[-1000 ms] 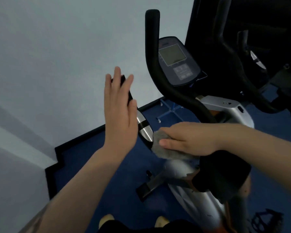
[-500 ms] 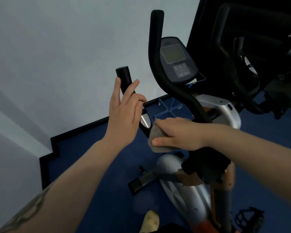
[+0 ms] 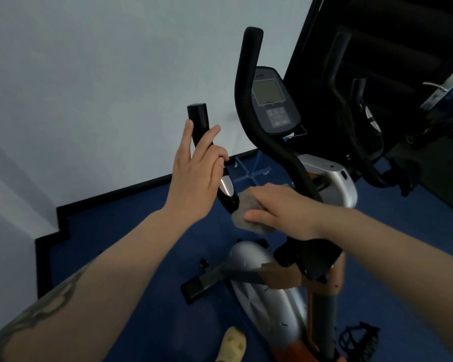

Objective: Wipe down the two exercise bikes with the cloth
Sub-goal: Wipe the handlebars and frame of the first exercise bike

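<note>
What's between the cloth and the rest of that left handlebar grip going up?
The left hand. Its fingers curl around the left handlebar grip just above the chrome section, while the right hand presses the cloth at the grip's base. Only the top end is bare.

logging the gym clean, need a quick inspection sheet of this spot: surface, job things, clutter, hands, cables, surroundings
surface: blue floor with a black border along the wall.
job's things: grey cloth pressed at the base of the near bike's left handlebar; console dark; second bike behind, in shadow.
clutter: pedal at lower right; yellowish shoe at the bottom edge.
hands: left hand grips the handlebar loosely; right hand holds the cloth.
cables: nothing seen.
surroundings: pale wall; dark panel behind the bikes.
</note>
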`<state>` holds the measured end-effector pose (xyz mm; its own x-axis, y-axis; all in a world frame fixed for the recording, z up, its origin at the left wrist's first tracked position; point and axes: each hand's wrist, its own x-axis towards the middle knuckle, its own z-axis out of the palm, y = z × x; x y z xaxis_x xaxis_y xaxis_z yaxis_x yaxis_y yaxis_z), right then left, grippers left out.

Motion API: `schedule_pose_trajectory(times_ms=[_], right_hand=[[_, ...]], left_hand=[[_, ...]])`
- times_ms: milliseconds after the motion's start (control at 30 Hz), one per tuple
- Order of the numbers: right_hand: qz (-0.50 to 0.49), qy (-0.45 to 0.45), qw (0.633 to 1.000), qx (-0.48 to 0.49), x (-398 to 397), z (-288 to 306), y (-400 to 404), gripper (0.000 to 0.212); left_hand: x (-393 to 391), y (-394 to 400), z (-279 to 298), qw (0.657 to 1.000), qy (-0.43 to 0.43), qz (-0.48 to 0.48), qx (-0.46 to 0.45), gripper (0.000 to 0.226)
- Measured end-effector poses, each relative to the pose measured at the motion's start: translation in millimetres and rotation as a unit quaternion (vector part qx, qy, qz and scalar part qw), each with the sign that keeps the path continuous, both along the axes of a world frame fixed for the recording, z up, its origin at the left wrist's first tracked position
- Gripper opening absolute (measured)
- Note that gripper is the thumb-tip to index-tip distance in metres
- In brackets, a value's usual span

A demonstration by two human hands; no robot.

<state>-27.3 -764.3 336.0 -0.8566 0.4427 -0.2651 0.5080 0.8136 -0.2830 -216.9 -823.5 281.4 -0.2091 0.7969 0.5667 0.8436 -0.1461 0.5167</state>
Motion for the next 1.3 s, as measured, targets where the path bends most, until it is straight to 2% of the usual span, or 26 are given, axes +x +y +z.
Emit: schedule_pose_trajectory(times_ms=[100,267,333,400,500,633,767,900,1067,1200,1267,1300], right_hand=[[0.016,-0.043,0.998,-0.042,10.8,14.3,14.1,0.027],[0.013,-0.01,1.0,-0.003,-14.3,-5.4,-1.7,0.03],[0.034,0.0,0.999,-0.042,-4.4,0.3,7.4,0.029],[0.058,-0.033,0.994,-0.081,12.5,14.8,27.6,0.031],[0.073,-0.075,0.993,-0.062,18.6,21.7,42.9,0.029],[0.104,-0.04,0.991,-0.079,-6.4,-1.3,26.2,0.022],[0.139,-0.052,0.988,-0.036,13.2,6.4,46.5,0.034],[0.161,-0.067,0.985,0.016,11.5,2.4,48.1,0.034],[0.084,-0.015,0.991,-0.105,-24.8,-9.8,23.8,0.05],[0.133,0.013,0.989,-0.059,-6.4,-16.7,30.9,0.036],[0.148,-0.019,0.986,-0.073,-13.0,-13.2,35.4,0.039],[0.145,-0.038,0.984,-0.093,-20.0,-10.9,35.8,0.048]], left_hand=[[0.2,-1.6,0.3,1.0,-0.005,-0.009,-0.012,0.038],[5.8,-2.4,1.6,1.0,-0.03,-0.005,-0.004,0.036],[5.3,-2.2,1.9,1.0,-0.021,-0.005,0.001,0.038],[4.5,-2.2,1.6,1.0,-0.018,0.0,-0.005,0.039],[6.2,-1.1,-0.2,1.0,-0.021,0.013,-0.002,0.035],[6.9,0.8,-5.0,0.999,-0.047,0.014,0.011,0.029],[5.7,-1.6,-3.2,0.999,-0.025,0.022,-0.004,0.031],[13.7,-4.0,0.2,0.998,-0.042,0.045,0.002,0.03],[13.6,-6.3,4.2,0.998,0.001,0.064,-0.011,0.038],[15.6,-7.1,4.4,0.997,0.012,0.079,-0.02,0.039],[15.6,-7.8,5.4,0.996,0.013,0.084,-0.031,0.039],[14.9,-8.5,5.7,0.995,0.022,0.086,-0.036,0.039]])
